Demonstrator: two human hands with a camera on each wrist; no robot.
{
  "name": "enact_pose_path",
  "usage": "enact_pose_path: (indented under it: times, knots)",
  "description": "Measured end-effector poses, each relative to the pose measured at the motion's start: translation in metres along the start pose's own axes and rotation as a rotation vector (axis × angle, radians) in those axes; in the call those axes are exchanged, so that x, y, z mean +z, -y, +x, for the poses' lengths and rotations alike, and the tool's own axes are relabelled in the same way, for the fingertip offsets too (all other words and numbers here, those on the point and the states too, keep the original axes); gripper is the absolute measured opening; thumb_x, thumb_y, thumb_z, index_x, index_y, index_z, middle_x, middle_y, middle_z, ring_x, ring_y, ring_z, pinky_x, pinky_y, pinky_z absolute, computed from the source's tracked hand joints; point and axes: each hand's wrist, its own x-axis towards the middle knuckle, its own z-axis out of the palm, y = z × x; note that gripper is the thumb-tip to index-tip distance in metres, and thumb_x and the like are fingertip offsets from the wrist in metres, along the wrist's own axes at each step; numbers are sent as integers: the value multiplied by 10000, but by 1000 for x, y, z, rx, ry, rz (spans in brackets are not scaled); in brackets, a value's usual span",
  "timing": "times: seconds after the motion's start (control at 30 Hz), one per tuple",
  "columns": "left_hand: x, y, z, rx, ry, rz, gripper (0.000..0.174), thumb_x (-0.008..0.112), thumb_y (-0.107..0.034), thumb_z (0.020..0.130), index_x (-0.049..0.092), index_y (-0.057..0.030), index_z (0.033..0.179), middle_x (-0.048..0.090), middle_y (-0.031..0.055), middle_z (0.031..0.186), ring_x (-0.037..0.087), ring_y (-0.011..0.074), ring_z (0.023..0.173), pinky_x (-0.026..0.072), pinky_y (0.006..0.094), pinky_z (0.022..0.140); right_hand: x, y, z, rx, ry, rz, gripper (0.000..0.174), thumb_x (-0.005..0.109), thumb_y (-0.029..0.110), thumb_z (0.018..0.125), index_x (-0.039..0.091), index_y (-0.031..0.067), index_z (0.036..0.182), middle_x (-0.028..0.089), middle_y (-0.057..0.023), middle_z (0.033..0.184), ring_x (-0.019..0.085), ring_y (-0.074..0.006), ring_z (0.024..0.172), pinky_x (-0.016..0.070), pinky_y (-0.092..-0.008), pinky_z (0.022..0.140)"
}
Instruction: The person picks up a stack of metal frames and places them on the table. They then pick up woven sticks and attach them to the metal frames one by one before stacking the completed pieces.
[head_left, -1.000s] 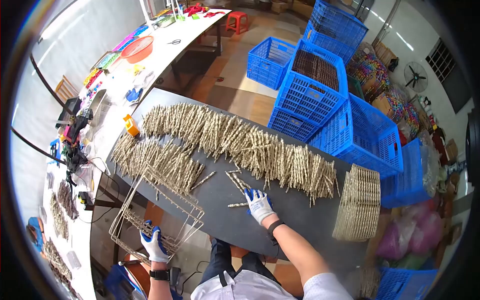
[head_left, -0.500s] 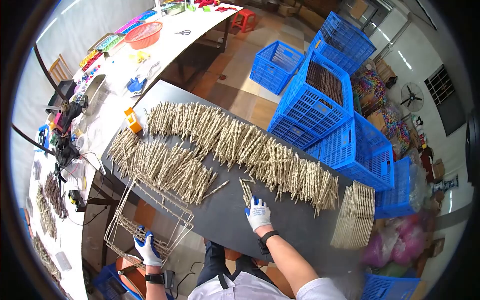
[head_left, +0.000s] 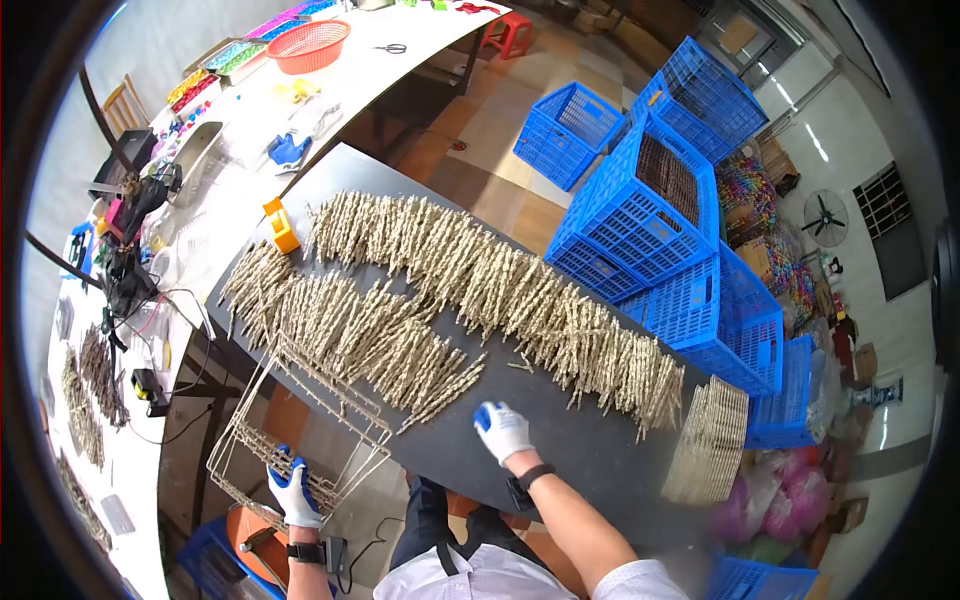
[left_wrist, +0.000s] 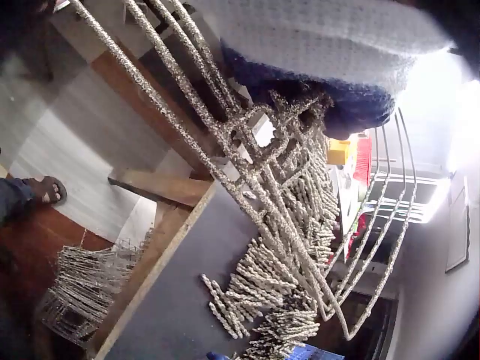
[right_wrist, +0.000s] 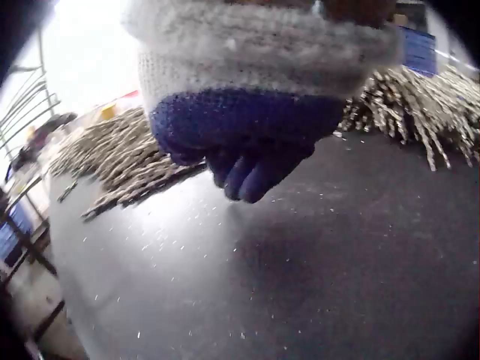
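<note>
My left hand (head_left: 295, 495), in a white glove with blue fingers, grips a wire frame rack (head_left: 322, 487) covered in speckled beige coating, off the table's near edge. In the left wrist view the rack's bars (left_wrist: 281, 225) run past the curled fingers. Over the dark table (head_left: 590, 470), my gloved right hand (head_left: 503, 432) has loosely bent fingers. Nothing shows in them in the right wrist view. Left of it lies the near pile of twisted beige sticks (head_left: 370, 340); beyond stretches a long row of similar sticks (head_left: 480, 270). One short piece (head_left: 520, 362) lies between them.
An orange tape dispenser (head_left: 283, 228) stands at the table's far left corner. Nested beige racks (head_left: 708, 440) stand at the right end. Blue crates (head_left: 640, 230) are stacked behind the table. A white table (head_left: 235, 125) with a red basket (head_left: 308, 48) runs along the left.
The loose sticks near my right hand have left their spot, and sticks now lie at the near pile's right end. My right hand has shifted slightly left. My left hand keeps gripping the rack.
</note>
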Motion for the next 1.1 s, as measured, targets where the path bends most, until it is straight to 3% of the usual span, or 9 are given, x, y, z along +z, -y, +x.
enact_pose_path:
  times: [0.1,0.23,0.33,0.43,0.53,0.83,0.97,1.07,1.1]
  knots:
    - [-7,5,0,-21,-13,24,429,612,61,830,530,-32,1241,569,30,1143,541,123,974,436,254,862,12,19,-17,-293,317,-101,367,588,421,863,586,147,1108,643,-148,1069,651,-344,960,517,-449,834]
    - [-27,23,4,-3,-37,46,418,612,61,828,538,-36,1228,574,25,1133,534,116,944,437,253,841,-3,38,-3,60,-9,-81,379,615,400,845,567,140,1117,635,-161,1007,646,-364,907,524,-459,783]
    - [-20,5,-6,-33,-6,68,417,614,60,826,540,-35,1225,574,20,1117,531,112,936,439,250,832,-4,9,41,352,-195,153,839,724,310,790,265,102,1460,555,-235,1205,610,-402,1015,509,-485,858]
    - [-15,4,-13,-38,-5,63,423,626,62,801,539,-17,1208,570,17,1061,529,96,877,451,225,775,-30,8,74,295,73,1,1084,790,353,737,72,136,1521,447,-224,1370,574,-384,1139,501,-447,934]
    - [-10,6,-18,-5,48,121,442,633,66,796,525,-14,1217,579,32,1079,537,111,904,457,243,795,-35,16,95,302,238,27,1032,783,340,725,148,114,1506,463,-224,1380,521,-378,1215,457,-449,993]
    - [37,-4,-49,-66,246,163,406,648,61,776,540,-19,1160,579,18,972,547,95,818,468,242,729,-3,14,60,236,-56,140,854,742,362,777,294,121,1463,620,-192,1146,633,-363,1014,509,-450,870]
    - [81,-12,-80,50,292,136,394,662,94,753,554,-22,1114,560,4,897,524,75,722,457,226,637,-8,-38,14,75,-113,879,496,675,304,876,531,39,1270,696,-140,1037,688,-294,856,544,-384,757]
    - [116,-8,-114,115,440,129,388,648,107,752,555,-18,1108,562,8,892,525,76,709,459,227,625,-34,-76,-81,-163,239,1158,570,638,249,923,415,68,1416,533,-99,1352,552,-142,1133,495,-277,908]
    - [129,-3,-127,125,482,121,388,648,107,752,555,-18,1108,562,8,892,525,76,709,459,227,625,-19,-93,-102,-344,373,1639,756,719,218,858,306,48,1468,528,-89,1343,470,-143,1253,412,-290,1037]
